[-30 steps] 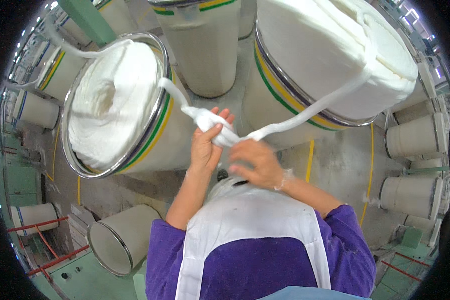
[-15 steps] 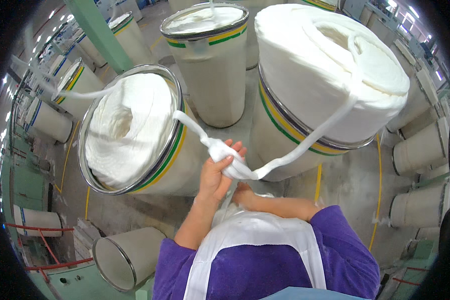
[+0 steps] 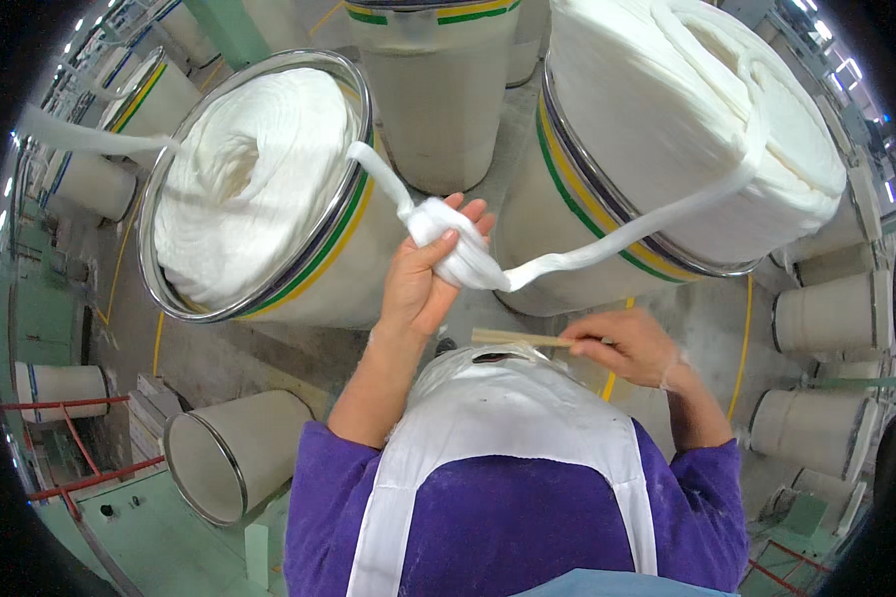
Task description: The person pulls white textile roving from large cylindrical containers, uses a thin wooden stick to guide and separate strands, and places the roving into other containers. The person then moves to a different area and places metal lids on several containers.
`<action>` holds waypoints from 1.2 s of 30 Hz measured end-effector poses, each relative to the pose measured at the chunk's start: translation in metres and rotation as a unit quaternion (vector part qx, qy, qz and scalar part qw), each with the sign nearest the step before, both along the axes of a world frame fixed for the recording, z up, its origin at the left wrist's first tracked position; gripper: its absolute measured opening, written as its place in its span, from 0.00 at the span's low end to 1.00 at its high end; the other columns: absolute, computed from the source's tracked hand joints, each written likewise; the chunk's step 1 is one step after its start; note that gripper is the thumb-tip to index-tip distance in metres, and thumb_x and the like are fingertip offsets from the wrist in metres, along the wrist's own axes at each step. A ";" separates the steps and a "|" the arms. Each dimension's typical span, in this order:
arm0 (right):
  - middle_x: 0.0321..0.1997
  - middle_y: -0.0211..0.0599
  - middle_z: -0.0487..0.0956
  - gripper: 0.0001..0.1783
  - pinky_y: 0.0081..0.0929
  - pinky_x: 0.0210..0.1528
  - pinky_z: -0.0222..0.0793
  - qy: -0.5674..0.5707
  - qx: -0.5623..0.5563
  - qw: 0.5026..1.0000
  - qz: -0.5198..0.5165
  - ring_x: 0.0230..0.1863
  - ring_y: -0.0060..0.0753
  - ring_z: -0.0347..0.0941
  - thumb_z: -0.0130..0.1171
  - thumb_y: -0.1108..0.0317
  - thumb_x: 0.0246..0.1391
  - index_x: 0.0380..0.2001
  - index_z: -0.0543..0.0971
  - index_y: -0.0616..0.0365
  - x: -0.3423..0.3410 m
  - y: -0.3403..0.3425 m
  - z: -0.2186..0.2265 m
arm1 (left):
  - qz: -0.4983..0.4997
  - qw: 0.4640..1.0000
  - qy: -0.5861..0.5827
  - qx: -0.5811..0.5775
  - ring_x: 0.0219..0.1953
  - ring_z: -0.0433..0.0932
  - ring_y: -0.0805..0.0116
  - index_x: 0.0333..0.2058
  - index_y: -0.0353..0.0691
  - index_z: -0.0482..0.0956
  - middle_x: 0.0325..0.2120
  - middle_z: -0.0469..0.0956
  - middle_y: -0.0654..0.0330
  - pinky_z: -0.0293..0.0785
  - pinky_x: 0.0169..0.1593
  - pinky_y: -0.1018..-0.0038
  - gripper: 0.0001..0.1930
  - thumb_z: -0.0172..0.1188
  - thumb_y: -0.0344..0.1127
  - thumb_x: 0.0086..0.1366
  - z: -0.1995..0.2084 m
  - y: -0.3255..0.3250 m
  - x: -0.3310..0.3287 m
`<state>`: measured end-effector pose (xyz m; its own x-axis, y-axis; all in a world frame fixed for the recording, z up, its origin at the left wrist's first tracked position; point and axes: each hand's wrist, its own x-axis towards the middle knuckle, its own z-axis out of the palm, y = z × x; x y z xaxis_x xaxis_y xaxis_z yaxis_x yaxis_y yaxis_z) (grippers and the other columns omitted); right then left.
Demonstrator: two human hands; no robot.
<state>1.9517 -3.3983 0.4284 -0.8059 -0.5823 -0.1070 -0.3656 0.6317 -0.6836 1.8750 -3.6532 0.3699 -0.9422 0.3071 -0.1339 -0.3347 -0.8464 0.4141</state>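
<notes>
My left hand [image 3: 420, 277] is raised in front of me, its thumb pressing a white cotton sliver [image 3: 458, 244] against the palm and fingers. At that spot the sliver is folded into a thick bundle. One end runs to the rim of the left can [image 3: 343, 264]; the other sags and climbs to the large coil [image 3: 657, 109] heaped above the right can [image 3: 540, 239]. Close to the apron's waist, my right hand [image 3: 629, 346] grips a thin, flat tan stick [image 3: 513, 337], pointing left. Its tip is apart from the sliver.
Another tall can [image 3: 428, 109] stands between the two front ones. An empty-looking can [image 3: 204, 468] lies tilted at lower left, near red rails [image 3: 100, 478] and a green machine panel [image 3: 139, 537]. More cans [image 3: 831, 313] line the right side. Yellow lines mark the floor.
My right hand has come away from the apron's waist toward the right and now shows the tan stick. My left hand still holds the sliver bundle. The whole view has tilted downward.
</notes>
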 end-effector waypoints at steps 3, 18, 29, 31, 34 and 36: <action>0.29 0.40 0.80 0.11 0.33 0.32 0.72 0.001 -0.053 0.989 -0.135 0.28 0.42 0.77 0.54 0.63 0.58 0.39 0.77 0.56 0.001 -0.017 0.016 | -0.022 1.000 0.003 -0.011 0.60 0.65 0.49 0.58 0.33 0.61 0.57 0.65 0.45 0.67 0.60 0.57 0.23 0.49 0.22 0.65 0.004 0.005 0.000; 0.23 0.37 0.78 0.08 0.35 0.22 0.67 0.242 -0.036 0.949 -0.200 0.21 0.39 0.75 0.58 0.64 0.55 0.36 0.78 0.54 -0.010 -0.067 -0.025 | -0.025 0.999 0.025 -0.040 0.46 0.77 0.58 0.48 0.37 0.69 0.41 0.78 0.54 0.72 0.55 0.63 0.19 0.63 0.26 0.58 -0.002 0.008 0.002; 0.20 0.30 0.73 0.10 0.28 0.28 0.56 0.316 0.009 0.911 -0.265 0.24 0.31 0.64 0.69 0.63 0.41 0.27 0.82 0.55 -0.013 -0.043 0.011 | 0.008 0.997 0.014 -0.080 0.43 0.79 0.56 0.43 0.37 0.73 0.39 0.79 0.51 0.76 0.50 0.62 0.13 0.62 0.29 0.60 -0.010 0.020 -0.005; 0.20 0.30 0.71 0.11 0.29 0.28 0.56 0.348 0.018 0.898 -0.267 0.25 0.32 0.64 0.69 0.63 0.41 0.27 0.82 0.56 -0.013 -0.041 0.012 | 0.023 0.998 0.027 -0.061 0.44 0.79 0.56 0.44 0.37 0.73 0.39 0.79 0.51 0.76 0.50 0.62 0.13 0.61 0.30 0.61 -0.010 0.021 -0.007; 0.19 0.30 0.70 0.11 0.28 0.28 0.55 0.394 0.009 0.878 -0.271 0.26 0.32 0.64 0.70 0.64 0.41 0.27 0.81 0.57 -0.011 -0.038 0.015 | 0.004 1.000 0.003 -0.017 0.46 0.78 0.56 0.44 0.38 0.73 0.40 0.79 0.51 0.75 0.52 0.61 0.12 0.61 0.30 0.61 -0.009 0.025 -0.004; 0.18 0.29 0.69 0.11 0.29 0.27 0.56 0.400 -0.002 0.876 -0.270 0.24 0.32 0.64 0.70 0.63 0.40 0.26 0.81 0.55 -0.009 -0.035 0.017 | 0.009 1.000 0.022 0.008 0.47 0.77 0.56 0.43 0.39 0.74 0.41 0.79 0.51 0.74 0.53 0.61 0.11 0.60 0.30 0.62 -0.009 0.027 -0.002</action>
<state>1.9427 -3.4335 0.4450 -0.7803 -0.0910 0.6188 -0.3766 0.8582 -0.3487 1.8726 -3.6263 0.3614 -0.9522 0.2926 -0.0877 -0.3020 -0.8589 0.4136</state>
